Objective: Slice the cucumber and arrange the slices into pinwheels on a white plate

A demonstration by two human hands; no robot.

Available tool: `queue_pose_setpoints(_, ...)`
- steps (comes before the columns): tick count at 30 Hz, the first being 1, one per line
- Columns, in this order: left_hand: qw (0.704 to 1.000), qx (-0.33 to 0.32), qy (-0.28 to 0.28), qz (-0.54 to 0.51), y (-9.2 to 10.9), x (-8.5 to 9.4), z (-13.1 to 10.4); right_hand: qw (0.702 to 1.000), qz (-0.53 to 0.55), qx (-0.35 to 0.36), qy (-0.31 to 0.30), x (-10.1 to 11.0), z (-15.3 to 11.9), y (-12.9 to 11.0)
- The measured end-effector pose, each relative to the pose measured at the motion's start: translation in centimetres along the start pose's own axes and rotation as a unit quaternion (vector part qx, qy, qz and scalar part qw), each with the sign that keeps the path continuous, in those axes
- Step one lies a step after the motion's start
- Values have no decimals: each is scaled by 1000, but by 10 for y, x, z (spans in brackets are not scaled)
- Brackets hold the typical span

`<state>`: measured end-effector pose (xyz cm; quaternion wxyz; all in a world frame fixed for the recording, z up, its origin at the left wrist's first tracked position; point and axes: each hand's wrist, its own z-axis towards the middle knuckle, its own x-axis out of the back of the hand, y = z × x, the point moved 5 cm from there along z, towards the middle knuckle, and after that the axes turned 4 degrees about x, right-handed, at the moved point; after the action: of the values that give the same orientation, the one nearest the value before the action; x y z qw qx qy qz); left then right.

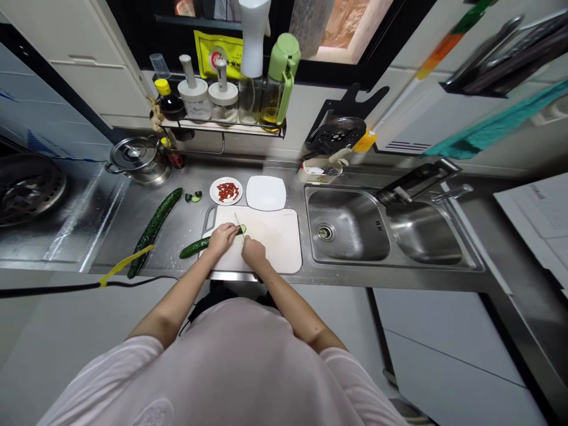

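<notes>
Pressing a dark-green cucumber point(194, 247) down on a white cutting board point(277, 241) with the left hand point(223, 238), fingers bent over the top close to the right end. Gripping a knife point(238, 222) in the right hand point(254, 252), clenched around the handle. Of the cucumber: lying directly under the left hand and to the left of the right hand; long axis on a slant, from the near left, past the board's edge and over the steel table point(110, 236), up to the far right. Of the blade: crosswise to that axis, just right of the left fingertips, pointing away from the body; a pale round face visible immediately beyond.

Also listed, left of the board: a second, longer cucumber point(160, 222), uncut; cucumber scraps point(196, 197). Beyond the board: a round plate point(213, 192) of chopped red pieces, beside a squarish white plate point(266, 193).

Hidden: the cucumber's middle, beneath the left hand; most of the knife handle, inside the right. Cannot tell the blade's depth in the flesh, nor any full separation of the end piece.
</notes>
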<state>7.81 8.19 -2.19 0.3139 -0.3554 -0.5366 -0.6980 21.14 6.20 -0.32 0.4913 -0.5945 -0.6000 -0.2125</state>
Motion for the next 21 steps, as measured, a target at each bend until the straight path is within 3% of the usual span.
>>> queue_pose_setpoints(13,1000,2,7,3,1,0,-1,1000,1,-5,15,0,9,-1)
queue_pose_setpoints(21,1000,-3,8,6,1,1,0,1000,-1,-17,-13,-12,-11,8)
